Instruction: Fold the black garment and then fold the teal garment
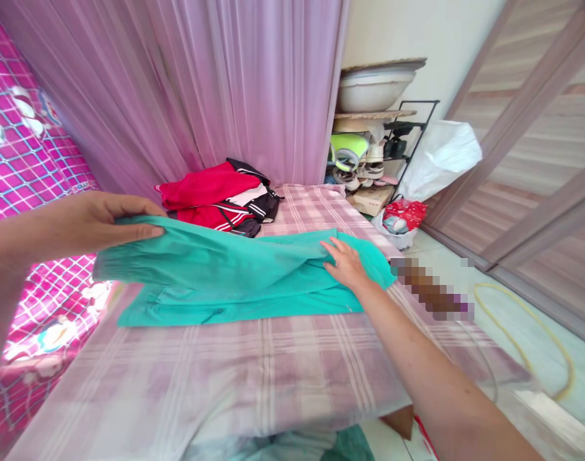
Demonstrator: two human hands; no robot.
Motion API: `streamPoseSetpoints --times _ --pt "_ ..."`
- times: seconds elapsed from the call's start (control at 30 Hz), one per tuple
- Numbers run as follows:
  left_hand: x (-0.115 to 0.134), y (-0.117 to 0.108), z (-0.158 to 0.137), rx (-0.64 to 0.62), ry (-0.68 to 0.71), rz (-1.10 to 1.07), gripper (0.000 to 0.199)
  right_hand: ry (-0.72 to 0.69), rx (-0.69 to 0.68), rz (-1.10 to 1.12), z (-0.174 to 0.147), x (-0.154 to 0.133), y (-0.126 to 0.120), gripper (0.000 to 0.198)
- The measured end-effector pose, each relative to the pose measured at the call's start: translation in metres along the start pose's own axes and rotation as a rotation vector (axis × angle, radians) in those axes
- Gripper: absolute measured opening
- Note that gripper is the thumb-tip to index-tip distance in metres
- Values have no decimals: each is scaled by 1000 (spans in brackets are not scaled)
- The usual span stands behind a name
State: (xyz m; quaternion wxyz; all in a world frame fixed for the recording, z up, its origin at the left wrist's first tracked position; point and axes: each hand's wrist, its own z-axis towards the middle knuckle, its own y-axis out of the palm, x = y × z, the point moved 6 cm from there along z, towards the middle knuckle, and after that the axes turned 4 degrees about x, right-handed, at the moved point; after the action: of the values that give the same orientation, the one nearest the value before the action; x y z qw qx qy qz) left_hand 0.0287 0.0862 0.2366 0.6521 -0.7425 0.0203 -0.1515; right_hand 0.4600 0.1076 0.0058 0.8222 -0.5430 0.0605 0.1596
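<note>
Teal trousers [254,272], with a gathered elastic band at the left end, lie folded lengthwise across a plaid-covered table. My left hand [124,221] pinches the upper layer at that gathered end, thumb on top, and holds it raised above the layer below. Toward the other end, my right hand [344,261] rests on the teal cloth with its fingers spread. The lower layer lies flat on the cover, and a small dark cord or mark shows on it.
Red and black clothes [220,195] are heaped at the table's back. A purple curtain [254,89] hangs behind, with a pink patterned cloth [57,173] at left. To the right stand a shoe rack [410,157], a bag with red cloth [402,221] and a yellow hose [552,339].
</note>
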Motion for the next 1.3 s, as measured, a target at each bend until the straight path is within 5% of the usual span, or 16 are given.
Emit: streamPoseSetpoints --times 0.13,0.3,0.5,0.6,0.7,0.83,0.97,1.1,1.2,1.3 --pt "-16 -22 -1 6 -28 29 90 -56 -64 21 22 0 1 36" --pt "-23 -45 -2 132 -150 15 93 22 -137 157 50 22 -2 40" --pt "-45 -40 34 78 -129 103 98 54 -232 134 74 27 4 36" --pt "-72 -20 71 42 -132 223 96 62 -219 152 87 23 14 38" --pt "-98 19 104 35 -190 332 69 121 -201 123 95 23 29 40" --pt "-111 80 123 176 -313 467 42 155 -197 116 98 27 46 37" --pt "-45 138 113 426 31 319 40 162 -159 166 102 34 50 32" --pt "61 197 90 357 435 116 36 176 -114 284 111 39 48 27" --pt "104 222 86 255 487 160 27 209 -102 376 117 42 43 26" --pt "106 222 92 222 432 200 18 207 -94 472 122 42 34 26"
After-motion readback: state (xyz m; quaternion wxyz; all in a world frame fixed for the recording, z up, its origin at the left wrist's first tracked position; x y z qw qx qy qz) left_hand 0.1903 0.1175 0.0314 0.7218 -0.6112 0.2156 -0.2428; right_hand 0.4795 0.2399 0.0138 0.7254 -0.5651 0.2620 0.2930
